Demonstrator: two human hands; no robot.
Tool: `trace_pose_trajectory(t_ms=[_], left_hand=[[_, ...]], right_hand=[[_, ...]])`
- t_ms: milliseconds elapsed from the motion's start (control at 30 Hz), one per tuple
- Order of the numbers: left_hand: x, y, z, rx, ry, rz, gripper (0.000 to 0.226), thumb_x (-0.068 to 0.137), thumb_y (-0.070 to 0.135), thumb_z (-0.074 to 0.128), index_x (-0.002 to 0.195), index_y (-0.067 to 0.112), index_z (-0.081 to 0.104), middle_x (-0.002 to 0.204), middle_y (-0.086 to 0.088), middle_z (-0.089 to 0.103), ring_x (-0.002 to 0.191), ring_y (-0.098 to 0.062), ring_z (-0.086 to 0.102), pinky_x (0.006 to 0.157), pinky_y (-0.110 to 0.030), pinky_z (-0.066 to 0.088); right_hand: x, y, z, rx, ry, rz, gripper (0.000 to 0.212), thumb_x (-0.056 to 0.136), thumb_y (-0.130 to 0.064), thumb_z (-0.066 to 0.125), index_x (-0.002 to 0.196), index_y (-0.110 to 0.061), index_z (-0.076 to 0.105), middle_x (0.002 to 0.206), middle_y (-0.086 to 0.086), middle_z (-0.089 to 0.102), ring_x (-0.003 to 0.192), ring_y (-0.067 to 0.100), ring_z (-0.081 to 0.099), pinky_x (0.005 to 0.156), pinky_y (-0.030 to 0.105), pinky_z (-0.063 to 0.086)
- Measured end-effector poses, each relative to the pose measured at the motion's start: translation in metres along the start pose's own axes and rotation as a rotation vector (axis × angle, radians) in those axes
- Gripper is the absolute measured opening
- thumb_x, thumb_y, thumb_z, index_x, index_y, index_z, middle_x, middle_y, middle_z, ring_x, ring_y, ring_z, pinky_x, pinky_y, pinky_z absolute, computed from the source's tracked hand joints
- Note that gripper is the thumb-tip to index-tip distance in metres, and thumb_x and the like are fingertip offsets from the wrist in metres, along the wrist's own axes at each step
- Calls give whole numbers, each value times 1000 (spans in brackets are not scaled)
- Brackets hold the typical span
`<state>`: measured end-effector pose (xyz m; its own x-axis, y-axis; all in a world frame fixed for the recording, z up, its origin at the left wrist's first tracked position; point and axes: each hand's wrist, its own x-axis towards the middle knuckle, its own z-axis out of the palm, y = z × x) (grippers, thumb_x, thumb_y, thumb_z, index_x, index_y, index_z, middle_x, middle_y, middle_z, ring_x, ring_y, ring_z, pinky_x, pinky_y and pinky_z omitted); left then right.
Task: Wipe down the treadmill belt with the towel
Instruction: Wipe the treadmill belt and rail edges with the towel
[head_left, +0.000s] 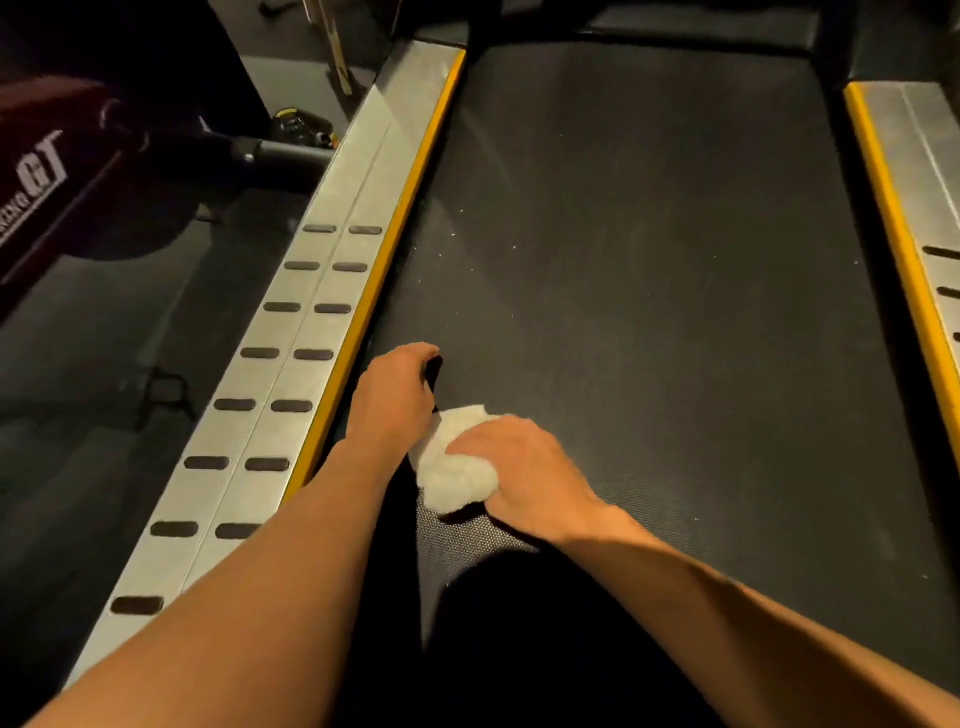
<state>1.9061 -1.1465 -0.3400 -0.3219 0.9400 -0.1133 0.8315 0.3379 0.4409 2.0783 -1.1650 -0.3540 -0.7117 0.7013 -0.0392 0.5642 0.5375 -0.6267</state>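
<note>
Towel (457, 470) pressed on treadmill belt (649, 260)
Right hand (524, 467) fingers clamp the bunched towel, long axis running along the belt; left hand (397, 392) fingers curled, braced beside it.

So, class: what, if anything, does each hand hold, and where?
Right hand presses the bunched towel, palm over its right side. Left hand rests on the belt; whether it holds anything cannot be told.

We press the towel (457, 467) on the belt (649, 260) under our right hand (524, 467); our left hand (397, 395) lies just left, beside the side rail (291, 374).
</note>
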Motion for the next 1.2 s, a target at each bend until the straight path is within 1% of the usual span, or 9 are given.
trace_pose_trajectory(t_ms=[133, 267, 367, 567, 700, 800, 900, 967, 1200], left_hand=[[13, -1, -2, -144, 99, -77, 36, 97, 8, 45, 128, 18, 61, 126, -4, 64, 116, -23, 58, 97, -31, 44], [16, 4, 8, 120, 27, 12, 26, 99, 27, 44, 117, 18, 60, 115, -5, 65, 103, -25, 62, 81, -37, 47], [16, 5, 20, 285, -31, -8, 22, 99, 26, 42, 115, 16, 54, 118, -5, 54, 106, -25, 58, 72, -36, 46], [21, 9, 20, 354, -90, -47, 26, 97, 24, 43, 120, 16, 51, 129, -6, 49, 116, -29, 54, 78, -42, 50], [19, 5, 17, 313, -145, -71, 28, 96, 24, 41, 122, 20, 51, 126, -6, 52, 113, -29, 55, 77, -39, 47], [20, 4, 21, 324, -136, -49, 36, 96, 23, 42, 131, 18, 44, 138, -4, 42, 126, -25, 47, 81, -40, 50], [20, 3, 24, 340, -132, -31, 40, 96, 24, 43, 135, 15, 40, 142, -5, 38, 130, -25, 44, 85, -40, 51], [19, 3, 22, 341, -132, -24, 42, 97, 25, 42, 137, 15, 39, 143, -6, 37, 131, -26, 43, 89, -41, 49], [19, 0, 16, 282, -100, -21, 39, 95, 23, 44, 134, 20, 47, 143, -3, 44, 123, -29, 52, 88, -43, 49]], right_hand=[[62, 37, -40, -108, 402, 334, 37, 69, -6, 52, 94, -30, 66, 87, -4, 67, 82, 23, 60, 68, 27, 38], [128, 67, -85, 14, 507, 493, 24, 73, -2, 45, 81, -23, 54, 74, -4, 58, 56, 7, 44, 58, 2, 34], [165, 84, -96, 70, 541, 531, 21, 77, 1, 44, 81, -18, 51, 77, -1, 57, 60, 15, 47, 47, 2, 34], [206, 60, -58, -69, 278, 432, 46, 75, 0, 47, 113, -21, 62, 109, 10, 65, 102, 34, 57, 71, 29, 41], [173, 21, -43, -6, -6, 185, 16, 71, -8, 56, 78, -20, 64, 81, 3, 69, 78, 25, 64, 65, 31, 47], [192, 30, -83, 244, 182, 320, 11, 73, -7, 60, 69, -16, 57, 68, -2, 62, 63, 12, 57, 58, 29, 46], [240, 65, -114, 267, 427, 404, 24, 75, -9, 61, 98, -14, 65, 97, 7, 69, 91, 23, 65, 81, 37, 53], [258, 81, -111, 170, 363, 442, 31, 78, -12, 60, 109, -14, 64, 109, 10, 67, 102, 29, 62, 89, 37, 50], [214, 47, -56, -61, -18, 218, 33, 74, -10, 64, 107, -17, 65, 102, 6, 69, 95, 24, 63, 66, 21, 39]])
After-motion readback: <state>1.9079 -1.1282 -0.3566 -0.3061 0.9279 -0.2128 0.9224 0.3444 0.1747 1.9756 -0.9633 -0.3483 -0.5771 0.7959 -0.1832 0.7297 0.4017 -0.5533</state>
